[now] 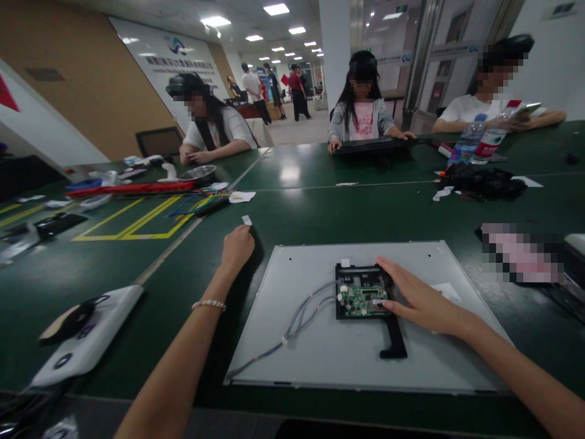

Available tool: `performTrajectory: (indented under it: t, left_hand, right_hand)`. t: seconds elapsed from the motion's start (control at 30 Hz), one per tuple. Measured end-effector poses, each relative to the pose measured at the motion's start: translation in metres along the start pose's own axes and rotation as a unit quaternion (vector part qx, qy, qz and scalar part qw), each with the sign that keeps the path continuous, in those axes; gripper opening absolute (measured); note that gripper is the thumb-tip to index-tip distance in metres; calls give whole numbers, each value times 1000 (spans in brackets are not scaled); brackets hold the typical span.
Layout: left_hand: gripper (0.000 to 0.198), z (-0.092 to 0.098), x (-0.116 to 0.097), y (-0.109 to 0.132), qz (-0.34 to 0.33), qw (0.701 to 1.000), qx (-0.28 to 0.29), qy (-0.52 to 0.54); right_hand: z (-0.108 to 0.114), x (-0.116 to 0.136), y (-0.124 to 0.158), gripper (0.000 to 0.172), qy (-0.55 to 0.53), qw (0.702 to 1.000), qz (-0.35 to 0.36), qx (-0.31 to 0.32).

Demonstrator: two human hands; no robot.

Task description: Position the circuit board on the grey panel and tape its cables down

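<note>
1. Lower centre: small green circuit board [361,300] in black frame on flat grey metal panel [347,347], dark green counter [320,213].
2. Right hand [423,302] flat, fingers spread on board; left hand [237,246] loosely curled, pinching small white scrap [247,220].
3. Probably light, rigid, fragile; best gripped by edges.

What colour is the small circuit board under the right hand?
Green; the board sits in a black frame on the grey panel, beside the right hand. The head view shows it.

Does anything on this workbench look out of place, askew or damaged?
Nothing looks damaged. The grey metal panel lies slightly askew to the green table edge. The right hand rests on the green circuit board; the left hand touches a small white scrap.
</note>
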State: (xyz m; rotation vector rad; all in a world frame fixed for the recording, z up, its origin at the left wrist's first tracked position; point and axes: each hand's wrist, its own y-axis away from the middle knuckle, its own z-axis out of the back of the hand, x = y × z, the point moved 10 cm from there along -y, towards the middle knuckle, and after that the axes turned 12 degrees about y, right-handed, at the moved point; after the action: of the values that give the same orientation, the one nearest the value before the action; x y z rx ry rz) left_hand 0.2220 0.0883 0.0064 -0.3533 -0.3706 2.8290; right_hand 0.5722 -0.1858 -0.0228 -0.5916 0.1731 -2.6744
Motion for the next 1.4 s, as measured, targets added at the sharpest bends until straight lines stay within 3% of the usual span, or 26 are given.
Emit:
performTrajectory:
  t: [0.13, 0.27, 0.47, 0.6, 0.73, 0.93, 1.2, 1.4]
  left_hand:
    - [34, 20, -33, 13, -60, 997, -40, 15]
    - [28, 42, -90, 43, -120, 991, -34, 41]
    - [27, 68, -179, 130, -233, 972, -1, 37]
    - [25, 71, -212, 191, -291, 955, -15, 49]
    - [24, 64, -224, 223, -280, 958, -24, 57]
    - [29, 57, -235, 245, -280, 958, -12, 53]
    - [41, 59, -233, 252, -269, 962, -25, 45]
    - [25, 65, -221, 238, -202, 975, -65, 72]
  right_hand:
    - [2, 0, 0, 75, 1, 1000, 0, -6]
    - [3, 0, 0, 73, 0, 1000, -10, -9]
    - [7, 0, 5, 72, 4, 1000, -27, -7]
    - [10, 5, 7, 74, 11, 1000, -24, -6]
    - [9, 6, 7, 75, 16, 1000, -22, -2]
    - [9, 6, 7, 74, 16, 1000, -14, -6]
    - [12, 4, 8, 73, 23, 999, -19, -13]
    - [10, 1, 9, 71, 22, 999, -20, -12]
